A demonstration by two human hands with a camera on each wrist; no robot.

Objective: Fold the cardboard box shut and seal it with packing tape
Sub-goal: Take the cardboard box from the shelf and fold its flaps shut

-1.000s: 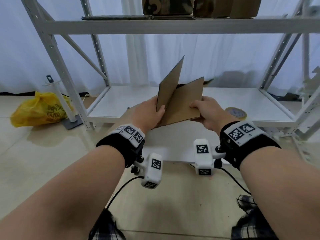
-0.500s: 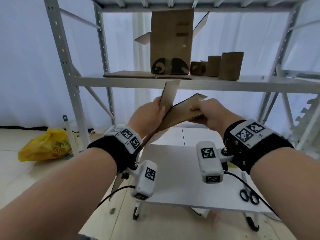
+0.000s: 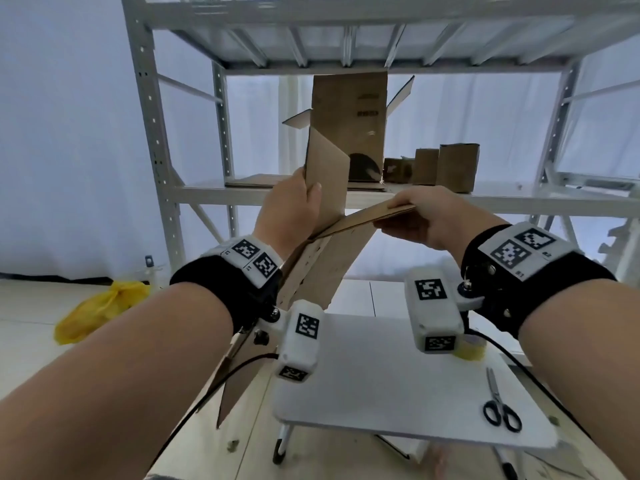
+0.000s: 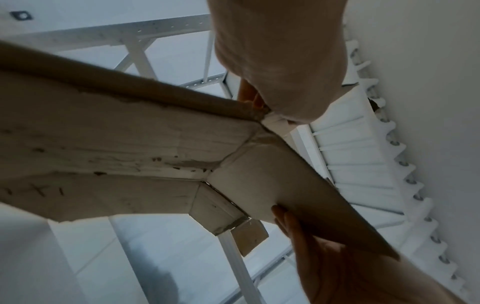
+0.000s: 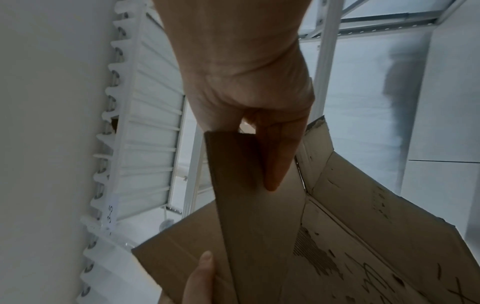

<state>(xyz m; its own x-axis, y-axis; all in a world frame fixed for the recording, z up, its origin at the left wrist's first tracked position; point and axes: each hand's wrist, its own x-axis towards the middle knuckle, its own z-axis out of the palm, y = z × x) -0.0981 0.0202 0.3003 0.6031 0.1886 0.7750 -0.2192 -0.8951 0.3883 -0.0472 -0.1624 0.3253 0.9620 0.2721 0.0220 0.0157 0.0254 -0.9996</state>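
The box (image 3: 322,268) has been lifted higher since a second ago, and its flaps have been pulled wider apart. It is held in the air over the left side of the desk (image 3: 381,393), still flat and not yet shaped. One flap is gripped by the left hand (image 3: 289,209), with the thumb in front and the fingers (image 4: 285,218) curled behind. Another flap is pinched by the right hand (image 3: 429,220).

A flap could be torn if the hands are pulled apart too hard. The box could also be dropped, since only its top edges are held.

One tape roll (image 3: 471,351) and one pair of scissors (image 3: 500,407) can be seen on the right of the desk. Four more boxes can be counted on the far shelf (image 3: 519,199). One yellow bag (image 3: 100,310) lies on the floor at the left.
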